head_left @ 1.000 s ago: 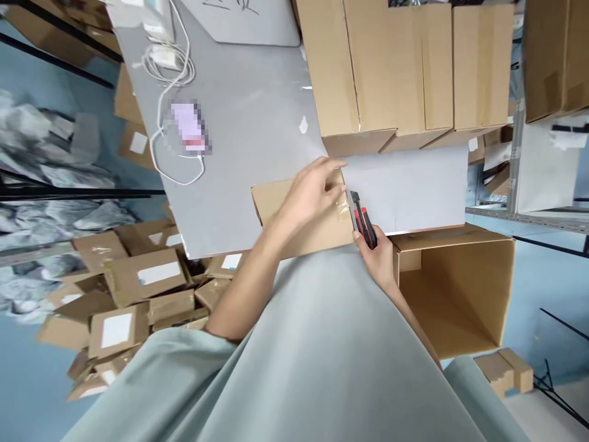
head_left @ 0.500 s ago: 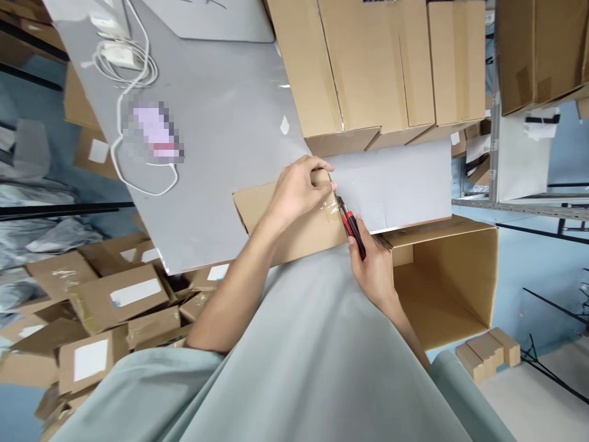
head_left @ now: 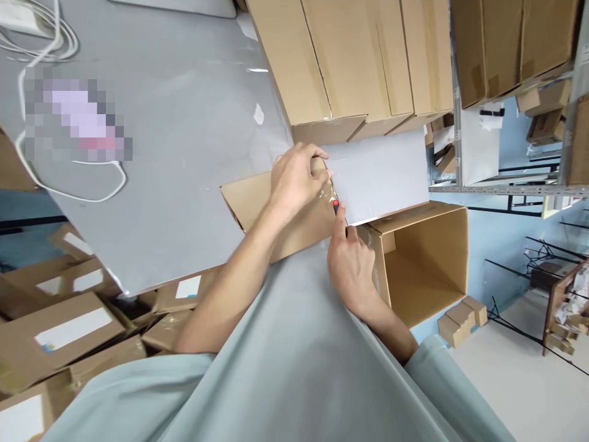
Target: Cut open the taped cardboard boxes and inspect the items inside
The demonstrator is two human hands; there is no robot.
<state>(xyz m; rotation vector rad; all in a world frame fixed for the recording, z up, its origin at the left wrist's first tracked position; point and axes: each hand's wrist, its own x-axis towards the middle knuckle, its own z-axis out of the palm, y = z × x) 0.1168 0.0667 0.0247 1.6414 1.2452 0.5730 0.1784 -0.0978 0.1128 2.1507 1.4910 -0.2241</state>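
A small cardboard box [head_left: 301, 230] with clear tape at its right end lies at the table's front edge, against my shirt. My left hand [head_left: 299, 178] grips its upper right corner, thumb and fingers bent over the edge. In my right hand [head_left: 350, 261] is a red and black utility knife [head_left: 336, 207], mostly hidden by the fingers. The index finger stretches along the knife, whose tip is at the taped right edge of the box. Whether the blade has gone into the tape cannot be made out.
Large cartons [head_left: 354, 61] stand at the back of the grey table [head_left: 184, 123]. An open carton [head_left: 423, 264] is at the right, below table height. Labelled parcels [head_left: 73, 328] are piled at lower left. A white cable [head_left: 122, 178] and a pixelated object [head_left: 83, 120] lie on the left.
My right hand has turned over the utility knife, index finger now extended along it, its tip against the box's right edge. My left hand keeps its hold. The view has shifted right.
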